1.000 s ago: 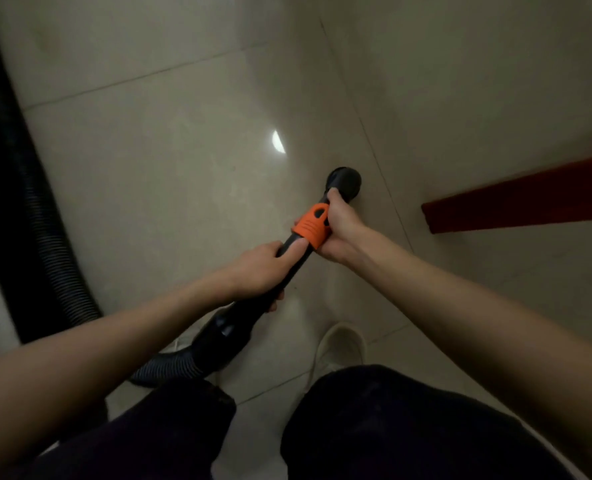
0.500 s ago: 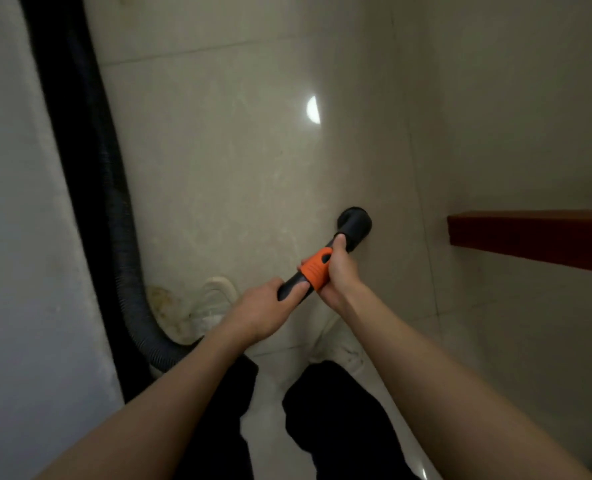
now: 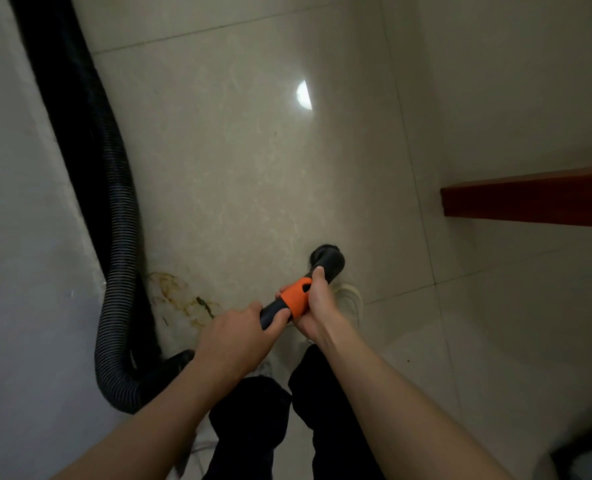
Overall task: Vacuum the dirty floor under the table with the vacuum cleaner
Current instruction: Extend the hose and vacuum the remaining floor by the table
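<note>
Head view, looking down at pale tiled floor (image 3: 239, 174).

Vacuum wand (image 3: 273, 311): black tube, lower centre of frame, running diagonally up to the right. Orange collar (image 3: 296, 295) sits partway along it. Round black nozzle end (image 3: 329, 259) is at centre-right, just above the hands, against the floor tile.

Left hand (image 3: 235, 336): fingers curled round the black tube just below the orange collar, gripping it.

Right hand (image 3: 317, 303): wrapped round the orange collar, thumb lying up along the tube toward the nozzle end. Hands sit just beside each other on the wand.

Ribbed black hose (image 3: 118, 265): comes down the left side of the frame along a pale wall (image 3: 14, 237), loops at lower left and passes behind the left forearm.

Yellow-brown stain (image 3: 176, 294) on the tile, left of the hands, near the hose.

Red-brown wooden edge (image 3: 529, 202) enters from the right of frame, well apart from the nozzle.

Light shoe (image 3: 350, 299) partly visible right of the right hand. Dark trousers (image 3: 253, 420) at bottom centre. Bright reflection (image 3: 304, 95) on tile, upper centre.
</note>
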Demonstrator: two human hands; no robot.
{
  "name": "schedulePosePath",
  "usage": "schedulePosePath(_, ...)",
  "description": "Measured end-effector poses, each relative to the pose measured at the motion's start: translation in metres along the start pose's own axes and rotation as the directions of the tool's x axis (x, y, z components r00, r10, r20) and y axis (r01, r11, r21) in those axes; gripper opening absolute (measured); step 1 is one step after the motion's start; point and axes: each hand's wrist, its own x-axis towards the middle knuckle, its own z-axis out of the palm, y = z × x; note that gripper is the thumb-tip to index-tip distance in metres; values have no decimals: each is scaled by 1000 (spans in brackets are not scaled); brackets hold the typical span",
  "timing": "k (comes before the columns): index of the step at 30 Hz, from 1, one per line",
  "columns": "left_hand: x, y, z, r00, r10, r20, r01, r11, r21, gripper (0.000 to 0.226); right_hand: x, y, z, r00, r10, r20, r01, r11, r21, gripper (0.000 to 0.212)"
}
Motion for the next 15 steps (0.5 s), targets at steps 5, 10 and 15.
schedulePosePath(5,-7,0,-6,998,-33,-56,32,999,-20,48,-8,-9,12,999,-29,45,31,998,-58,50)
schedulePosePath(10,39,25,-18,995,-66,-68,48,971,-233,54,10,-65,45,961,-277,-3,271,941,-205,47)
schedulePosePath(15,78,41,-27,997,-55,-49,30,914,-404,57,22,-110,61,962,-273,16,268,927,-262,37)
